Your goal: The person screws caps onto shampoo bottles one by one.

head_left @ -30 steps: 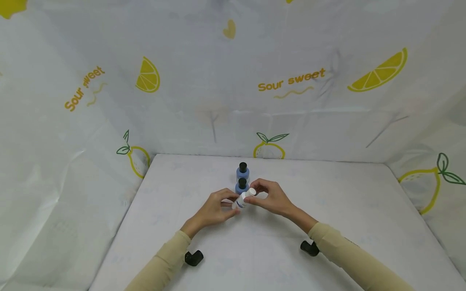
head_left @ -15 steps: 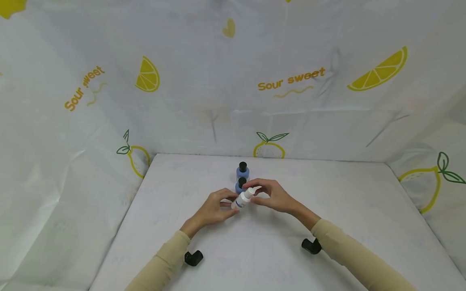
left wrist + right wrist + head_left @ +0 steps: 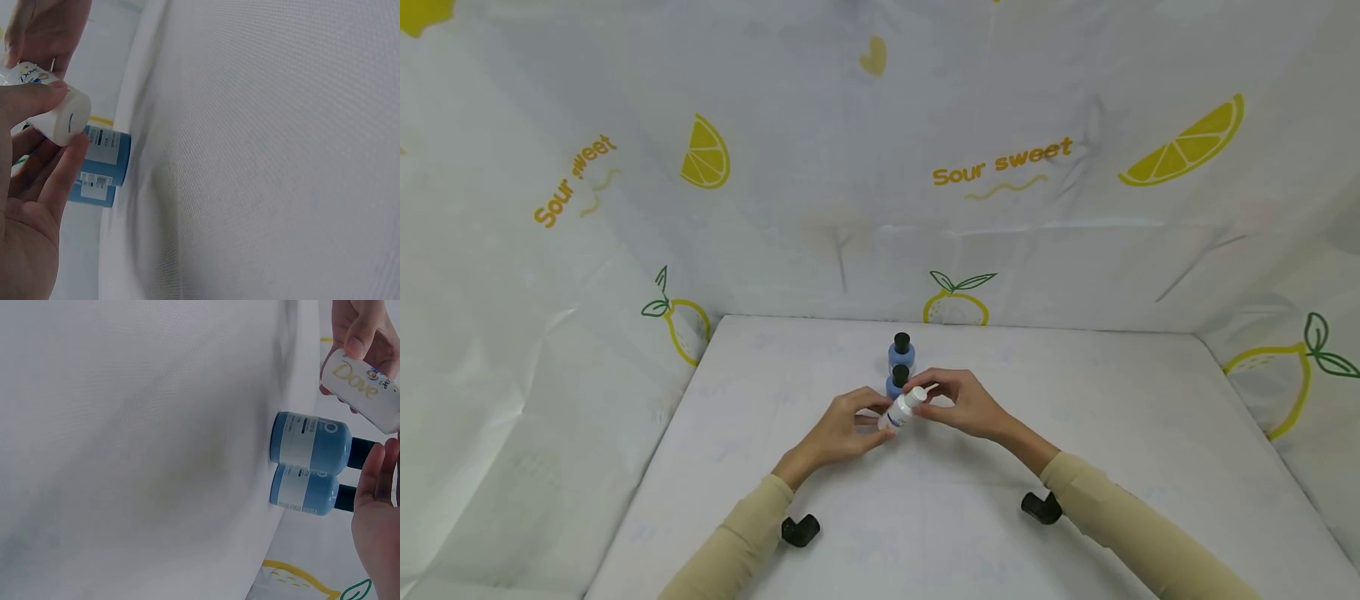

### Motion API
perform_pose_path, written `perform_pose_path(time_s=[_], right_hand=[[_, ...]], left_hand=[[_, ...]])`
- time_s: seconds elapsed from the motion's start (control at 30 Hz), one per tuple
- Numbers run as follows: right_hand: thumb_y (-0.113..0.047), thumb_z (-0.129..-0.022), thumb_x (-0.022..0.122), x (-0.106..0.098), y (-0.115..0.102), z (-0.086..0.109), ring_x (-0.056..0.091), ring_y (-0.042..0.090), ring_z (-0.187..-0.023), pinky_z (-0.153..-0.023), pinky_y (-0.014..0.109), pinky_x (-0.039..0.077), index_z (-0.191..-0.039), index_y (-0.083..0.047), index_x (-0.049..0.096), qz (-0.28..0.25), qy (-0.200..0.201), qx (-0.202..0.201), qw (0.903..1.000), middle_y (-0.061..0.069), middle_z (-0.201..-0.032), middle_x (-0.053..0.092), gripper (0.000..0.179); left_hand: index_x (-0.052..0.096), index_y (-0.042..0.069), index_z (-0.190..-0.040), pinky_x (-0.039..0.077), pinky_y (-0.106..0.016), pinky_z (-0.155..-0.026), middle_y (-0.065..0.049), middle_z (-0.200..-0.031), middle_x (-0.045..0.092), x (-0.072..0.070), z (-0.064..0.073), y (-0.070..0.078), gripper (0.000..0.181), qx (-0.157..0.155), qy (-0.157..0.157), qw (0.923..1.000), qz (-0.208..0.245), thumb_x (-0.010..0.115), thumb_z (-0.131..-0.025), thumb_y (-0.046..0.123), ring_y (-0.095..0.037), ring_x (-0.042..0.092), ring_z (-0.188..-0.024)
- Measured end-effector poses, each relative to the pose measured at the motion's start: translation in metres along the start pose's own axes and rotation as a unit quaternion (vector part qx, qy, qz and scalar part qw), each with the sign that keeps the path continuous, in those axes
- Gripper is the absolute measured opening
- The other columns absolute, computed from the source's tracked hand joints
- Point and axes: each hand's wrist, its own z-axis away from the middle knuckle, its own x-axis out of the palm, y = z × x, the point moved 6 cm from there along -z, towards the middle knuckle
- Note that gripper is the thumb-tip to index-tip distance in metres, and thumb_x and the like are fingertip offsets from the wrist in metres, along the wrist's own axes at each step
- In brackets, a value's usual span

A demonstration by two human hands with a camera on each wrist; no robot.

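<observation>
My left hand (image 3: 838, 429) holds a small white Dove bottle (image 3: 894, 414) around its body, tilted with the top towards the upper right. In the left wrist view the thumb lies across the label side and the bottle's base (image 3: 74, 119) faces the camera. The fingers of my right hand (image 3: 958, 404) curl around the bottle's white top (image 3: 916, 395), where a thin white piece sticks out between them. Just behind stand two blue bottles with black caps, the nearer blue bottle (image 3: 312, 442) and the farther blue bottle (image 3: 305, 489), both upright and side by side.
A white cloth-covered table (image 3: 925, 517) lies under the hands. Behind it hangs a white sheet (image 3: 775, 250) printed with lemons and lettering. A black angled piece (image 3: 801, 530) sits by the left sleeve, and another black piece (image 3: 1041, 507) by the right sleeve.
My right hand's fingers have shifted and turned around the bottle's top, exposing the thin white piece. The left hand keeps its hold, and the blue bottles stay put.
</observation>
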Motion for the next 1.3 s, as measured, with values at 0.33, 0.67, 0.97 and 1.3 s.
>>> perform_pose_path(time_s=[0.33,0.67,0.97,1.3], right_hand=[[-0.005,-0.093,0.085,-0.0002,0.0036,0.0011,0.067,0.005,-0.097,-0.09,0.023,0.064,-0.113,-0.001,0.075,0.012,0.048,0.022,0.9985,0.012,-0.108,0.076,0.023],[-0.01,-0.09,0.088,-0.0005,0.0,0.0006,0.068,0.008,-0.091,-0.091,0.023,0.064,-0.105,-0.008,0.073,0.038,0.071,0.05,0.9955,0.007,-0.101,0.074,0.022],[-0.014,-0.09,0.089,0.0004,0.001,0.0012,0.066,0.009,-0.091,-0.091,0.026,0.064,-0.105,-0.009,0.072,0.06,0.076,0.061,0.9935,0.003,-0.1,0.072,0.023],[-0.014,-0.089,0.09,0.0015,0.0012,0.001,0.063,0.009,-0.098,-0.095,0.031,0.065,-0.115,0.0,0.071,0.069,0.074,0.06,0.9931,0.008,-0.11,0.073,0.035]], left_hand=[[0.073,0.001,-0.129,0.068,-0.026,-0.094,-0.014,-0.121,0.073,0.0004,-0.002,0.0013,0.038,0.007,0.0,1.0,-0.001,0.085,-0.094,0.008,-0.03,0.076,-0.113],[0.073,0.0,-0.128,0.068,-0.028,-0.095,-0.015,-0.12,0.073,0.0008,-0.0037,0.0068,0.039,0.004,-0.001,1.0,-0.002,0.086,-0.093,0.008,-0.031,0.077,-0.113],[0.072,0.001,-0.128,0.067,-0.026,-0.095,-0.014,-0.12,0.073,0.0029,-0.0032,0.002,0.039,0.01,0.001,0.9999,-0.003,0.087,-0.092,0.007,-0.03,0.077,-0.113],[0.072,0.001,-0.129,0.067,-0.026,-0.095,-0.013,-0.12,0.073,0.0017,-0.0027,0.0014,0.039,0.009,0.002,1.0,0.002,0.086,-0.093,0.008,-0.028,0.077,-0.113]])
